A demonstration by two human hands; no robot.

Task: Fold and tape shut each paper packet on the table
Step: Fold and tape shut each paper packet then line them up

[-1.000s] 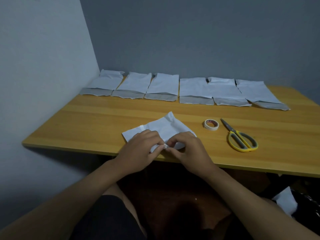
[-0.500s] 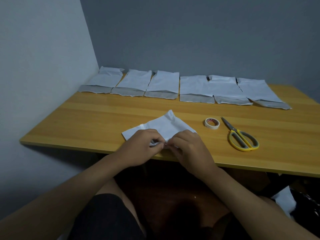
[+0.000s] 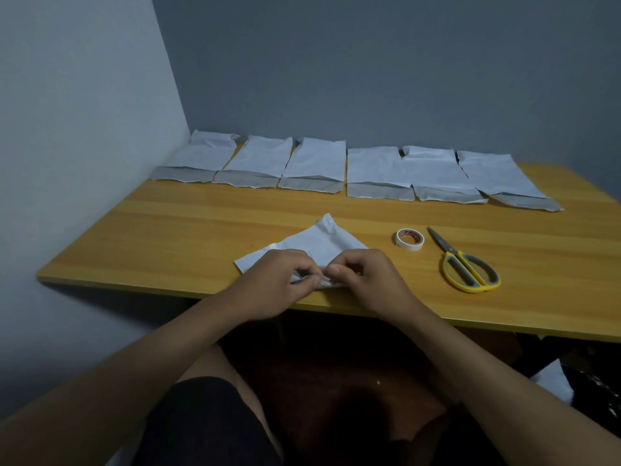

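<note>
A white paper packet [image 3: 314, 242] lies turned at an angle near the front edge of the wooden table [image 3: 174, 230]. My left hand [image 3: 275, 280] and my right hand [image 3: 366, 279] meet over its near end, and the fingers of both pinch the paper's folded edge there. That near edge is mostly hidden under my fingers. A roll of white tape [image 3: 409, 239] sits just right of the packet. Several more white packets [image 3: 373, 169] lie side by side in a row along the back of the table, each with a grey flap toward me.
Yellow-handled scissors [image 3: 465, 267] lie right of the tape, blades pointing away. Walls close the table's left and back sides. My knees are under the front edge. A white scrap [image 3: 552, 381] lies on the floor at lower right.
My hands have stayed on the packet's near end, with the fingers drawing closer together over the fold. The view has shifted slightly.
</note>
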